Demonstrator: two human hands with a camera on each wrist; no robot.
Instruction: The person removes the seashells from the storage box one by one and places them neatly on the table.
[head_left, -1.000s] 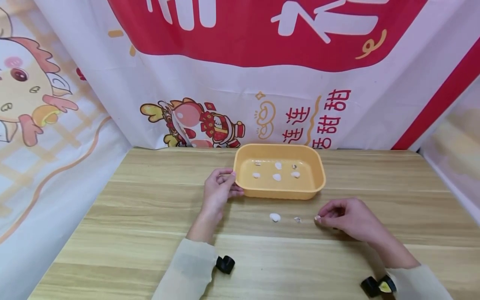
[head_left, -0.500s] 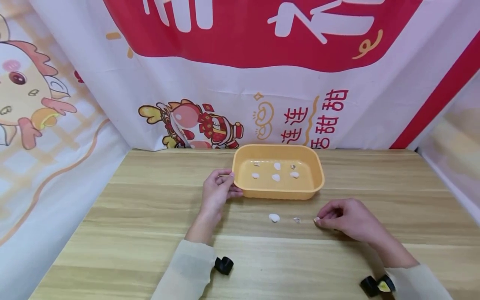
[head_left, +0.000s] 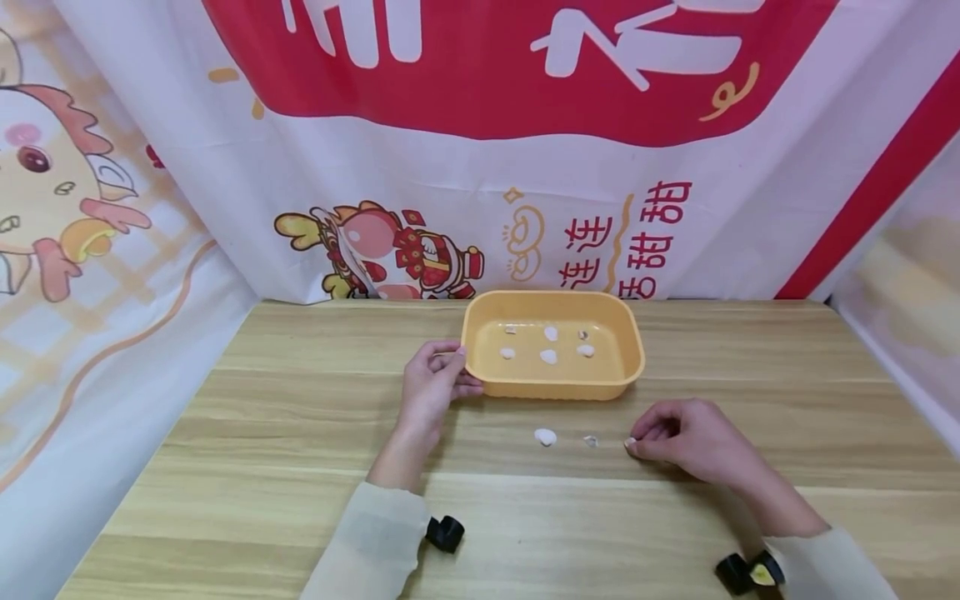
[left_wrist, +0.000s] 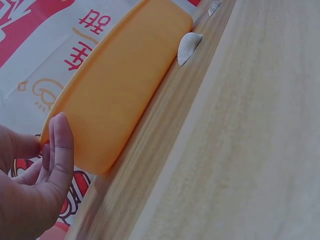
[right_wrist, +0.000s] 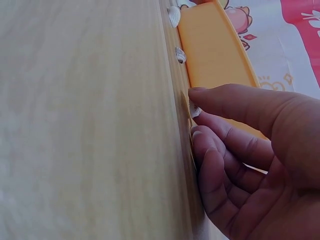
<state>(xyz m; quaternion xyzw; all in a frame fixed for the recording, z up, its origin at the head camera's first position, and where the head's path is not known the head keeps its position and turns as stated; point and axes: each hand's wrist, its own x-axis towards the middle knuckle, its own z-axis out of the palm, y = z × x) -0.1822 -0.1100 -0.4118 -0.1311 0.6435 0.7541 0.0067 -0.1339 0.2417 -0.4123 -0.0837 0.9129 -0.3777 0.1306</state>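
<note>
Cloth (head_left: 420,175): hangs behind the tub; bears red writing just behind the tub, readable as 连 and, twice, as 甜; shows also one partly cut-off sign, not sure to read.
Red panel (head_left: 495,100): lies on the cloth, high above the tub; carries very big white strokes, cut off by the view's top, so not readable.
Wrist bands (head_left: 446,534): worn nearer than the tub, in black; on the right one, with a small yellow mark (head_left: 762,573), too small to read.
Since half a second ago: almost unchanged around the tub; only slightly shifted as a whole view, with the same grip on both sides.
Left hand (head_left: 427,383): holds the left end of the tub (head_left: 555,390) at its rim, with bent fingers.
Right hand (head_left: 693,433): pinches a shell (right_wrist: 194,109) narrowly between thumb and finger, close above or on the table (head_left: 510,542), in front of the tub's right corner.
Loose shells: lying in front of the tub, as one larger white shell (head_left: 545,437) and one smaller shell (head_left: 591,441).
Inside the tub: six small pieces (head_left: 549,357), in two rows on its floor, mostly pale.
</note>
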